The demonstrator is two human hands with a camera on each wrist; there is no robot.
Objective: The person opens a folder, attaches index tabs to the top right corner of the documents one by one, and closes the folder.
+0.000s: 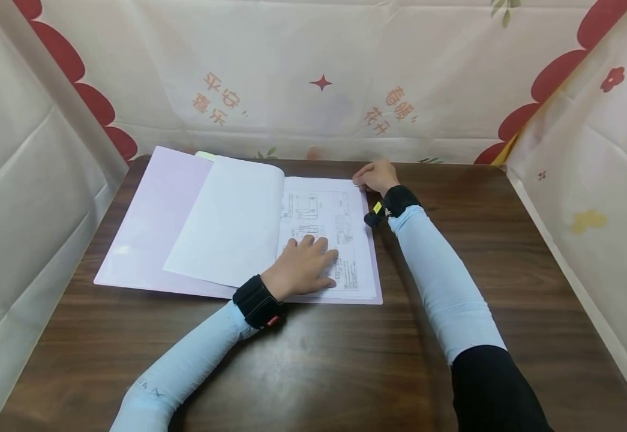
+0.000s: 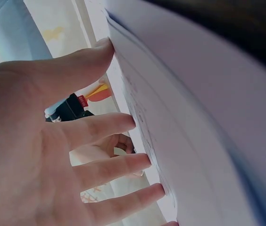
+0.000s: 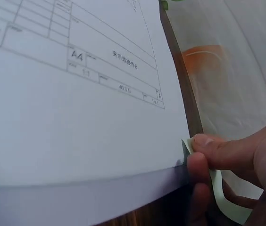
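Observation:
A lilac folder [image 1: 140, 246] lies spread on the table with a white sheet [image 1: 227, 222] turned to the left. On its right side is a page with a technical drawing [image 1: 313, 207]. My left hand [image 1: 302, 267] rests on the lower part of that page, fingers spread and fingertips touching the paper in the left wrist view. At the page's far right corner my right hand [image 1: 378, 176] pinches a pale green sticky note strip [image 3: 216, 186] between thumb and fingers. The strip curls down past the fingers, its tip at the paper's edge.
The folder lies on a brown wooden table [image 1: 324, 366], near its back edge. A printed cloth [image 1: 291, 36] hangs behind it and along both sides. A light green tab [image 1: 205, 156] shows at the top of the turned sheet.

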